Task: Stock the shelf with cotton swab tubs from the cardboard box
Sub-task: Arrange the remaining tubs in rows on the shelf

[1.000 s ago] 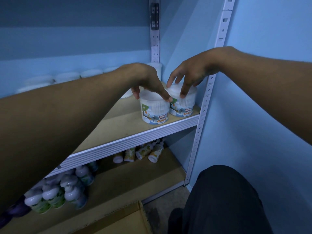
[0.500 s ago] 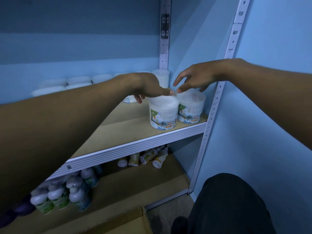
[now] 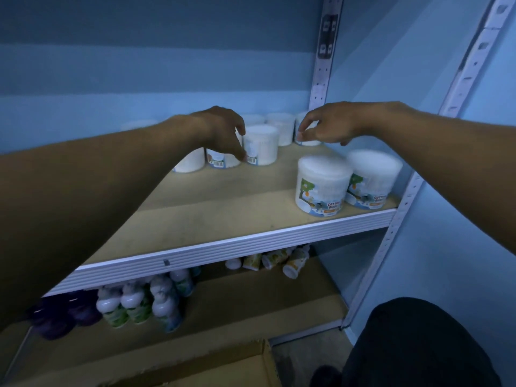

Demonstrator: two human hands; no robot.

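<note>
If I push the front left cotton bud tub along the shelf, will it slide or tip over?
The tub looks squat, about as wide as tall, with a flat base, so it would likely slide rather than tip. Packed with cotton buds, it is probably light. It stands close to the shelf edge, so a forward push might drop it.

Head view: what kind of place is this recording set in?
Probably a shop stockroom or retail aisle: a slotted metal shelf holds identical cotton swab tubs, with bottles below and a cardboard box on the floor.
</note>
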